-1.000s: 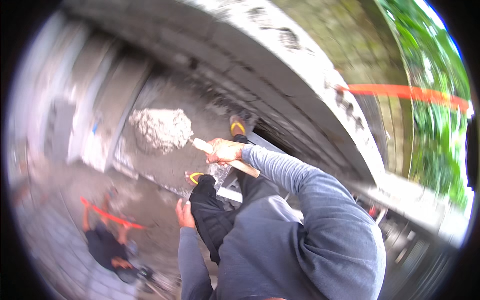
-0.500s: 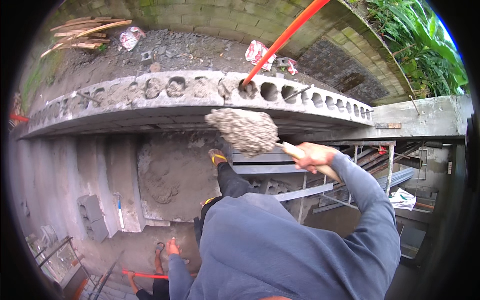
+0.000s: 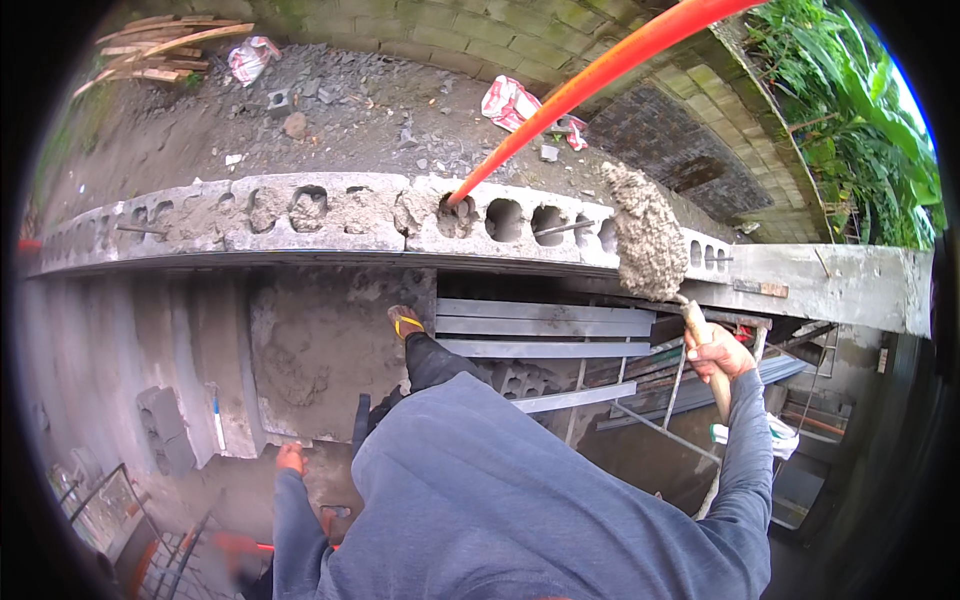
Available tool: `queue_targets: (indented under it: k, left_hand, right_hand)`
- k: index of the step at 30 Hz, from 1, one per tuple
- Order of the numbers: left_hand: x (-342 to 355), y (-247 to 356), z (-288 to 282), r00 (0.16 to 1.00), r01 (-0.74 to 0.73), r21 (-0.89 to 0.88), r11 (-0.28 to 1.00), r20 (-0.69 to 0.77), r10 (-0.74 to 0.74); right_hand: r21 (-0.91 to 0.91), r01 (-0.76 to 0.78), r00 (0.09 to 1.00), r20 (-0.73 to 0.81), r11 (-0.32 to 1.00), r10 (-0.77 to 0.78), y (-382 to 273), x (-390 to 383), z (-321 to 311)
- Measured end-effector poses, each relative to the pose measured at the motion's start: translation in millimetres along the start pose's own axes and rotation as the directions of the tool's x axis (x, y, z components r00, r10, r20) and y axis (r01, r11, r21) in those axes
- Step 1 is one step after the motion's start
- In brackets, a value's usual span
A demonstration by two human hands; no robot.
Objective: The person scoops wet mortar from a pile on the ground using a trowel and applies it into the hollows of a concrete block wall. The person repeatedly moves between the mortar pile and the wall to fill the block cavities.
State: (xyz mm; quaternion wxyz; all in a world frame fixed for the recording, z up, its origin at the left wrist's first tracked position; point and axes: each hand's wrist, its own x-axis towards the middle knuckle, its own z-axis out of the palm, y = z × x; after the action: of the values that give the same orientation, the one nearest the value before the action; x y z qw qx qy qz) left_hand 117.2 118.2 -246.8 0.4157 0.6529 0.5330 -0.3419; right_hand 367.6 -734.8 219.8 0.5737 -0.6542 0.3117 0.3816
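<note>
Hollow-block wall point(image 3: 330, 238) across far side | hands apart: right hand point(image 3: 722, 354) clamped round trowel handle point(image 3: 696, 320), left hand point(image 3: 291, 457) unclear | level wrist should keep mortar point(image 3: 648, 237) aboard

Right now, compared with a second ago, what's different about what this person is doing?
The right hand has swung the heap of mortar rightward, from over the floor slab to the hollow-block wall; touching or not, I can't tell. The view has turned too. The right hand still grips the wooden handle; the left hand still shows nothing held.
</note>
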Motion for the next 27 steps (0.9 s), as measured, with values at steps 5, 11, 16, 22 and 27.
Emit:
queue_targets:
  k: [5,11,16,22,27]
  left_hand:
    - [1,58,-9,0.997,-0.038,0.042,0.998,0.069,0.035]
    - [-27,106,-23,0.989,-0.114,0.045,0.993,-0.088,0.117]
    - [-37,101,-34,0.991,-0.094,-0.030,0.995,-0.094,0.091]
    - [-43,33,-12,0.998,-0.024,-0.010,1.000,-0.062,0.023]
    - [-48,8,33,0.999,-0.018,-0.081,0.997,0.034,0.021]
  right_hand:
    - [-0.276,0.088,0.982,-0.138,0.957,-0.130,-53,58,-34]
    - [-0.972,0.113,0.804,-0.034,0.208,-0.594,-61,163,-36]
    - [-0.993,-0.115,0.793,-0.088,-0.006,-0.603,-36,218,-25]
    - [-0.975,-0.130,0.677,-0.219,0.179,-0.703,-1,182,-13]
    - [-0.810,-0.163,0.628,-0.525,0.563,-0.574,57,173,16]
